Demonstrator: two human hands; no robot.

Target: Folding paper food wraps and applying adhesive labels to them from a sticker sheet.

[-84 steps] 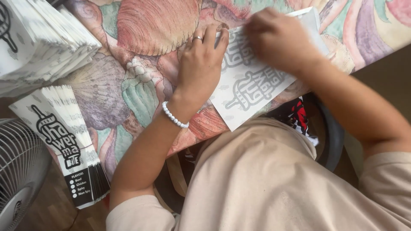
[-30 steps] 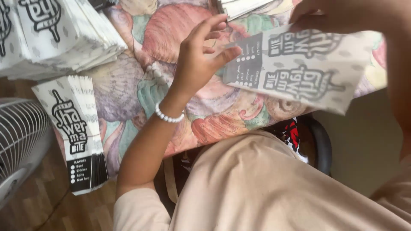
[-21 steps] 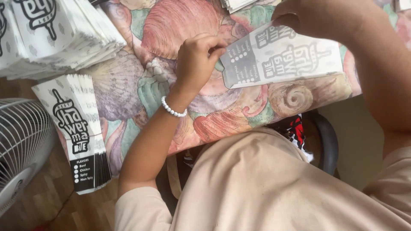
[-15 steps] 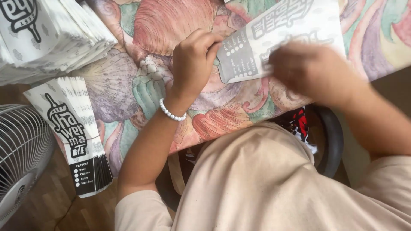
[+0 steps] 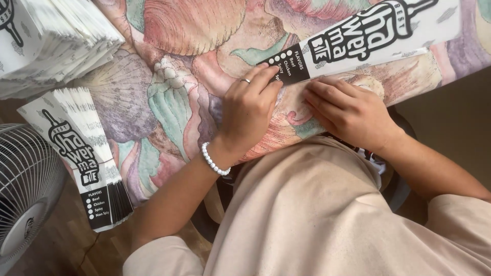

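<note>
Head view is looking down over a shell-patterned tablecloth. At nine o'clock a white fan is standing by a fanned stack of folded paper sleeves, with a bigger pile of sleeves at ten o'clock. Moving right, the left hand, wearing a bead bracelet and a ring, is pressing flat, fingers together, on the black end of a long white paper sleeve running off toward one o'clock. The right hand is lying open, fingertips pushing on the sleeve's lower edge, gripping nothing. To my eye, creasing well means keeping that left hand pinning while the right fingers are sliding firmly along the fold.
</note>
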